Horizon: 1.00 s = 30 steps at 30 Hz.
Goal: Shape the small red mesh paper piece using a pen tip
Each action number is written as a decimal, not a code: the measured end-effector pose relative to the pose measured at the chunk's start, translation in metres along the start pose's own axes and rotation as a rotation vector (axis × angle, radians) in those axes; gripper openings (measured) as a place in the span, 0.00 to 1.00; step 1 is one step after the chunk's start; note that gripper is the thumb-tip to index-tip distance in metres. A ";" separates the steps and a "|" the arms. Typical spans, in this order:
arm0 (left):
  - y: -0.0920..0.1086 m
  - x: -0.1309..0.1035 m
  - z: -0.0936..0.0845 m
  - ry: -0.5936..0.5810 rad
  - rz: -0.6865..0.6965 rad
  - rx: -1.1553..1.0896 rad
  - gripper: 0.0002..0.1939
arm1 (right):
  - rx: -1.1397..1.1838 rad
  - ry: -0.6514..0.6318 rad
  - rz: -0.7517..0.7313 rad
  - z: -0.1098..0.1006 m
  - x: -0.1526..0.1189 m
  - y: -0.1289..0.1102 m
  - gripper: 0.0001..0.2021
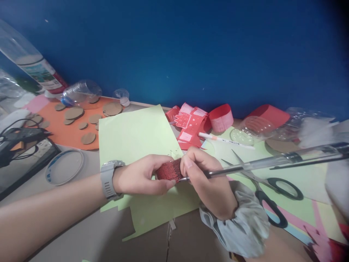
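Observation:
My left hand (147, 173), with a grey watch on its wrist, grips a small red band (169, 171) covered in a fine dark pattern. Its thumb lies along the lower edge and the fingers are behind it, partly hidden. A clear-barrelled pen (259, 164) is pinched in my right hand (204, 174), its silver tip at the band's lower right edge. Right-hand fingers also touch or nearly touch the band's right side; I cannot tell which. Under both hands lies a light green paper sheet (133, 134) with cut edges.
Open scissors (257, 180) lie right of my right hand on coloured papers. Behind are a white marker (226, 141), red paper pieces (192, 122) and a red ring (221, 118). At left are cardboard discs (74, 113), a tape roll (64, 167), a glue gun (20, 140) and plastic bottles (35, 65).

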<state>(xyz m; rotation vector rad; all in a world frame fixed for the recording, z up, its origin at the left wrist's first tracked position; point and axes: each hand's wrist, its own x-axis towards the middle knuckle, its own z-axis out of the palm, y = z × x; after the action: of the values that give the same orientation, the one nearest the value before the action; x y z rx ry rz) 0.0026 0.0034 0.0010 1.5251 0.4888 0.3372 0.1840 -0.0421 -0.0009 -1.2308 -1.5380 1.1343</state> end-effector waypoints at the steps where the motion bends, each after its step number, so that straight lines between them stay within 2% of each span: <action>1: 0.000 0.000 0.000 -0.001 0.002 -0.002 0.06 | 0.000 -0.001 -0.002 0.000 0.000 0.000 0.13; 30: 0.001 -0.002 0.001 -0.002 -0.018 -0.010 0.06 | -0.003 0.004 -0.014 0.001 0.001 0.000 0.12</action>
<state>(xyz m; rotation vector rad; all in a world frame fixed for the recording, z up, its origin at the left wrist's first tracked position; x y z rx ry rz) 0.0012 0.0016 0.0018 1.5101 0.4979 0.3241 0.1824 -0.0411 -0.0012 -1.2214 -1.5438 1.1205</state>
